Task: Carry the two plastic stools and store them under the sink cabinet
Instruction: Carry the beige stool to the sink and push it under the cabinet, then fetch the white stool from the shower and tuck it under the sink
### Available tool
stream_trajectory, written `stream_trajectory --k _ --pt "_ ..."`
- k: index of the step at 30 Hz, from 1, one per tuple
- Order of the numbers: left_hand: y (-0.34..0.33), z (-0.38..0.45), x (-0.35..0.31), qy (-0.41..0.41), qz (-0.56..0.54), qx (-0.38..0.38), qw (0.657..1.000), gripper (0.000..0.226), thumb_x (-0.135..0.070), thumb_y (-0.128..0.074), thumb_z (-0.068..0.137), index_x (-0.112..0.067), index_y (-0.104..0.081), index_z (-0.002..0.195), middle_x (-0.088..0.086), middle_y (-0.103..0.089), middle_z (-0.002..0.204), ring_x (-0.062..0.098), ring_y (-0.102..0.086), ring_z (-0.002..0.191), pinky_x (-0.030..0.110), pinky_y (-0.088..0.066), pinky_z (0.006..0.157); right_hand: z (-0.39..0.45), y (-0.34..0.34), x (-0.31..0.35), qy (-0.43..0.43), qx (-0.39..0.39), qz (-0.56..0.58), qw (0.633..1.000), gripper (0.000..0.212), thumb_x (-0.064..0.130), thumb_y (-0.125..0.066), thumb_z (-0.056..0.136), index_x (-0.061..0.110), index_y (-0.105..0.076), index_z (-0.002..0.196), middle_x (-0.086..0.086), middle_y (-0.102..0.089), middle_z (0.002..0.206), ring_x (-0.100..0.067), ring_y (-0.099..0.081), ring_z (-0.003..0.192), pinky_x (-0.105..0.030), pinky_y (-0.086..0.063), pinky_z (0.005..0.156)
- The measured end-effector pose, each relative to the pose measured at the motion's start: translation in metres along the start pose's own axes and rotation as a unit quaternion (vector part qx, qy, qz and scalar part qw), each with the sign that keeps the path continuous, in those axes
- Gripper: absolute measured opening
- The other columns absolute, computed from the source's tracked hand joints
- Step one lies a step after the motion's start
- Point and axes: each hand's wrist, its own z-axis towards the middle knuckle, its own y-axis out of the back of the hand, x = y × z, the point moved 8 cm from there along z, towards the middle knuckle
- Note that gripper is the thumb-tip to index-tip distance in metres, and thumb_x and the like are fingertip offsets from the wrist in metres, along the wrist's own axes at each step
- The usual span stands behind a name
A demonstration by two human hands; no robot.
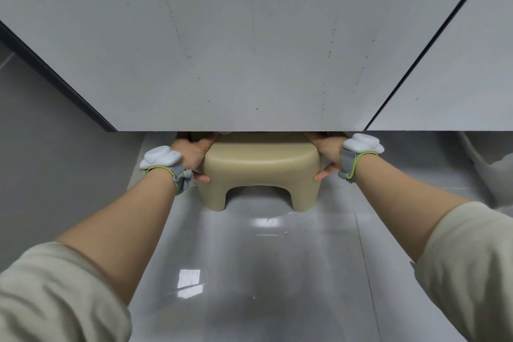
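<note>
Grip: both your hands clasp one beige plastic stool (259,172) from its two ends, left hand (191,154) on the left end, right hand (327,151) on the right, thumbs pressed to the near corners and fingers wrapped over the top edge.
Fingertips: the far ones pass out of sight under the sink cabinet (249,50), so you cannot tell how deep they reach.
Stool position: upright, its near legs on the grey tiled floor (263,272) or just grazing it; its back half is already tucked beneath the cabinet's lower edge.
Second stool: not identifiable in this view; the gap beneath the cabinet is dark behind the one you hold.
Wrists: each carries a pale sensor on a grey band, both close below the cabinet edge.
Step in hand: judged from the layout, you are sliding this stool into storage under the cabinet.
Next move: likely a level push straight back, keeping your knuckles clear of the cabinet's underside, then letting go.
Risk: a leg could catch on a tile joint and skew the stool.
</note>
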Motion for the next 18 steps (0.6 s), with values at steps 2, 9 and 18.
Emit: stream_trajectory --k 2,9,18 --pt "-0.001 -0.010 -0.004 -0.011 0.029 -0.004 0.999 0.111 -0.031 -0.080 0.070 -0.019 -0.006 0.151 0.019 -0.037 0.148 0.044 -0.031 0.134 0.032 -0.036 0.106 0.008 0.005 -0.019 -0.092 -0.015 0.090 0.992 0.113 0.004 -0.084 0.064 0.011 -0.011 0.149 -0.010 -0.038 0.149 -0.030 -0.037 0.137 -0.026 -0.029 0.110" --pt "0.003 -0.017 -0.007 -0.006 -0.128 -0.081 0.988 0.071 -0.041 -0.061 0.086 -0.007 -0.032 0.141 0.020 -0.058 0.125 0.036 -0.064 0.096 0.043 -0.054 0.086 -0.013 0.002 -0.006 -0.037 -0.094 0.044 0.994 0.038 0.007 -0.043 0.096 0.020 -0.044 0.132 -0.019 -0.056 0.115 -0.041 -0.064 0.092 -0.043 -0.058 0.074" --pt "0.005 -0.074 0.000 -0.021 -0.101 -0.068 0.992 0.056 -0.042 -0.049 0.092 -0.022 -0.034 0.142 0.001 -0.049 0.113 0.033 -0.063 0.089 0.043 -0.055 0.078 -0.067 -0.009 -0.014 -0.030 -0.202 0.128 0.971 0.089 0.078 -0.038 0.064 0.025 -0.036 0.136 -0.009 -0.057 0.129 -0.040 -0.064 0.100 -0.049 -0.050 0.092"
